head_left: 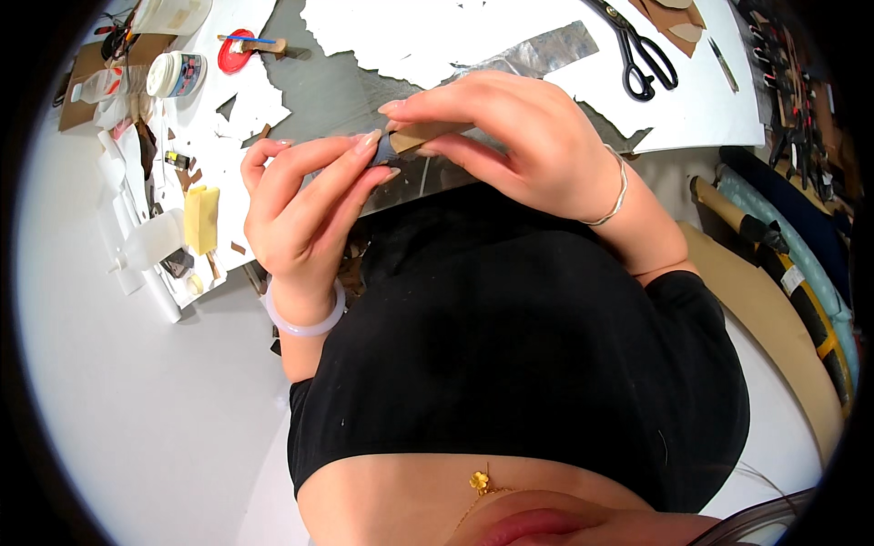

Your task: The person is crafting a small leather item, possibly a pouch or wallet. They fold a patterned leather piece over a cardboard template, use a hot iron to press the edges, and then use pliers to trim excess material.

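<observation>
Just above the table's near edge, my left hand [300, 214] has its fingers closed on a small blue-grey piece [381, 153]. My right hand [519, 150] pinches a small tan piece [410, 138], which meets the blue-grey one at its right end. The fingertips partly hide both pieces, so I cannot make out exactly how they join. Beneath and behind my hands lie a grey work surface [328, 91] and a strip of silver material [551, 55].
Black scissors [642, 68] and tweezers [724, 65] lie at the back right. Torn white sheets [391, 32] cover parts of the table. A white jar [175, 73], red lid [235, 55], yellow sponge [200, 218] and squeeze bottle [155, 237] sit at the left. Rolls of material [774, 227] stand at the right.
</observation>
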A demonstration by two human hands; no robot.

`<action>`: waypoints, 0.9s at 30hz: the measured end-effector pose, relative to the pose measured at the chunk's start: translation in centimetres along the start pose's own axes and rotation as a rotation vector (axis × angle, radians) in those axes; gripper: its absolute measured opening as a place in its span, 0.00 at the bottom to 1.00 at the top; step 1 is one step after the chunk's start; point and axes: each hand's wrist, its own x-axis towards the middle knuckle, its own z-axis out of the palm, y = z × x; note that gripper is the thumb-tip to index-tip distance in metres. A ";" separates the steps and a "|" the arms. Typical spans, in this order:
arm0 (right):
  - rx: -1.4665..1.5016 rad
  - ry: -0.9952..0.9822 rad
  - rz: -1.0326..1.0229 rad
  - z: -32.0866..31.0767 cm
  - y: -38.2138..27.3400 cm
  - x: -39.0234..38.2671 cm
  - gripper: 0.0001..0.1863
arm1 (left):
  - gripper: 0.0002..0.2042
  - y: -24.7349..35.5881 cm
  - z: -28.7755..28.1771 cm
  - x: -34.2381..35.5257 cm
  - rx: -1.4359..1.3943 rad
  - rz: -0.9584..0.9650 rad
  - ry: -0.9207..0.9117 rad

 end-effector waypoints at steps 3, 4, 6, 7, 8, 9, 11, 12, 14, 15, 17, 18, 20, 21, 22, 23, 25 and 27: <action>0.013 -0.038 -0.024 -0.7 -0.5 0.0 0.22 | 0.17 0.1 -0.1 -0.2 -0.020 0.024 0.023; 0.010 -0.025 -0.021 -0.6 -0.6 0.0 0.21 | 0.17 0.1 -0.1 -0.2 -0.021 0.026 0.022; -0.001 0.006 -0.014 -0.5 -0.8 -0.1 0.17 | 0.17 0.2 -0.2 -0.3 -0.025 0.034 0.020; -0.002 0.012 -0.018 -0.5 -0.9 -0.1 0.17 | 0.17 0.2 -0.3 -0.3 -0.026 0.034 0.021; 0.000 0.017 -0.023 -0.5 -1.0 -0.1 0.17 | 0.17 0.3 -0.4 -0.4 -0.025 0.033 0.023; 0.001 0.022 -0.028 -0.5 -1.1 -0.2 0.17 | 0.17 0.4 -0.4 -0.4 -0.024 0.031 0.025; -0.006 0.011 -0.032 -0.6 -1.3 -0.2 0.17 | 0.18 0.6 -0.5 -0.4 -0.022 0.034 0.030; -0.010 0.004 -0.034 -0.7 -1.5 -0.2 0.17 | 0.18 0.7 -0.5 -0.4 -0.022 0.035 0.033; -0.013 -0.001 -0.035 -0.8 -1.7 -0.2 0.18 | 0.18 0.9 -0.7 -0.4 -0.014 0.037 0.027; -0.014 -0.005 -0.036 -0.8 -1.8 -0.2 0.18 | 0.18 1.0 -0.7 -0.4 -0.010 0.038 0.025; -0.010 0.008 -0.075 -0.7 -1.5 -0.4 0.18 | 0.18 1.3 -0.7 -0.3 -0.004 0.029 0.017; -0.006 0.012 -0.095 -0.6 -1.4 -0.5 0.19 | 0.18 1.4 -0.8 -0.3 0.000 0.023 0.014; -0.020 0.008 -0.118 -0.5 -1.3 -0.6 0.19 | 0.17 1.8 -0.9 -0.1 0.001 0.015 -0.001; -0.027 0.006 -0.130 -0.5 -1.3 -0.6 0.20 | 0.17 1.9 -0.9 0.0 0.002 0.011 -0.010; -0.028 -0.018 -0.116 -0.6 -1.4 -0.8 0.20 | 0.17 2.1 -0.9 0.1 0.005 0.011 -0.016; -0.029 -0.042 -0.102 -0.6 -1.5 -0.8 0.20 | 0.17 2.2 -0.9 0.2 0.008 0.012 -0.023; -0.033 -0.071 -0.101 -0.7 -1.7 -0.9 0.20 | 0.17 2.4 -1.0 0.4 0.020 0.017 -0.032; -0.044 -0.080 -0.124 -0.9 -1.7 -0.8 0.20 | 0.17 2.6 -1.1 0.5 0.038 0.029 -0.036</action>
